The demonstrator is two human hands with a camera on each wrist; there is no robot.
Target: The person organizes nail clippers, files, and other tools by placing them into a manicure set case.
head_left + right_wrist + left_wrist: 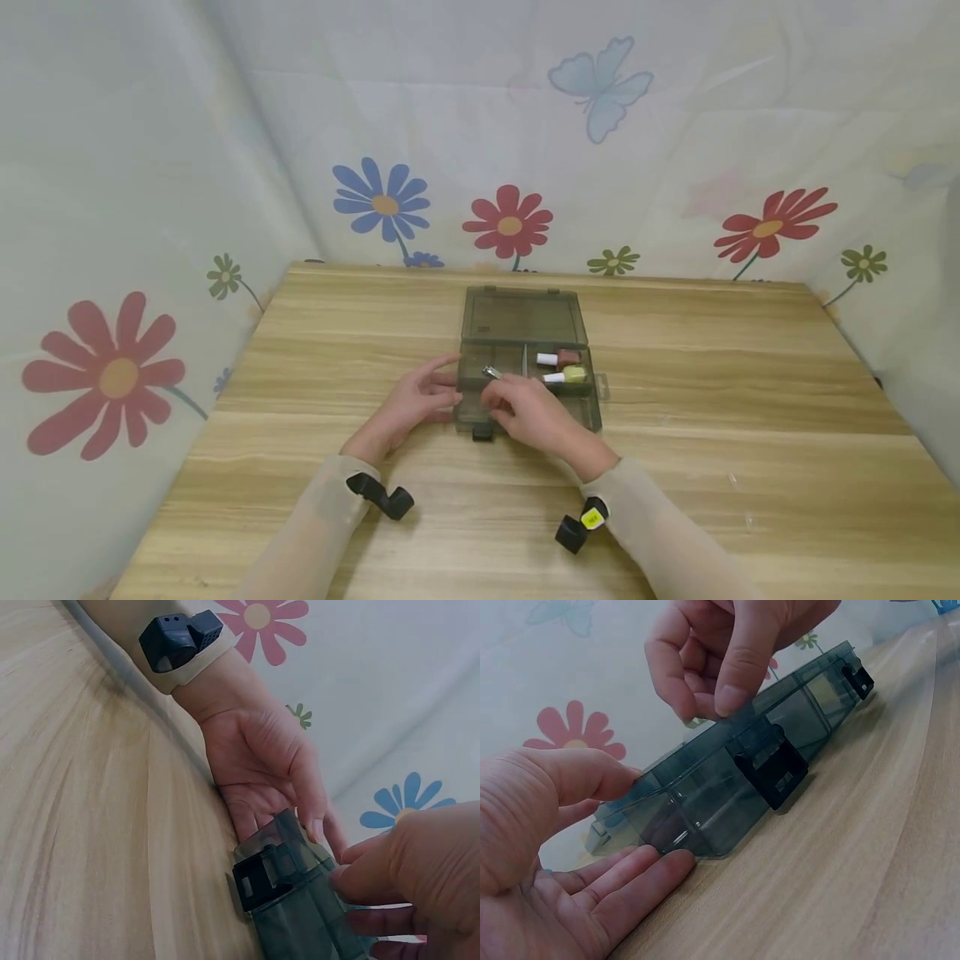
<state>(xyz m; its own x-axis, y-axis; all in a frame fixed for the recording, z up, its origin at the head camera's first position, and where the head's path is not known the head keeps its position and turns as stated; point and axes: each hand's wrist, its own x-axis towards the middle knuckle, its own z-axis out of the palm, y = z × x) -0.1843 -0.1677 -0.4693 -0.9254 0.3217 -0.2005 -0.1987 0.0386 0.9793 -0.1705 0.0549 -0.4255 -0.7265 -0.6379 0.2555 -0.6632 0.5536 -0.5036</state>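
Observation:
An open, dark translucent organizer box [525, 317] lies on the table, its lid folded back on the far side. My left hand [411, 408] rests against the box's left end. In the left wrist view, its thumb [604, 776] touches the upper edge while straight fingers [634, 889] meet the lower wall. Over the left compartments, my right hand [531, 412] has bent fingers and appears to pinch a silver nail clipper [491, 372], whose end shows beyond the knuckles. A red nail polish bottle [567, 359] and a yellow-green one [574, 375] lie in the right compartment.
Black latches [771, 763] line the box's near side. A small clear tab [602, 386] sits by its right end. Little transparent pieces [732, 480] are scattered on the wooden table [750, 400] at the right. A flowered cloth [442, 108] hangs behind the table.

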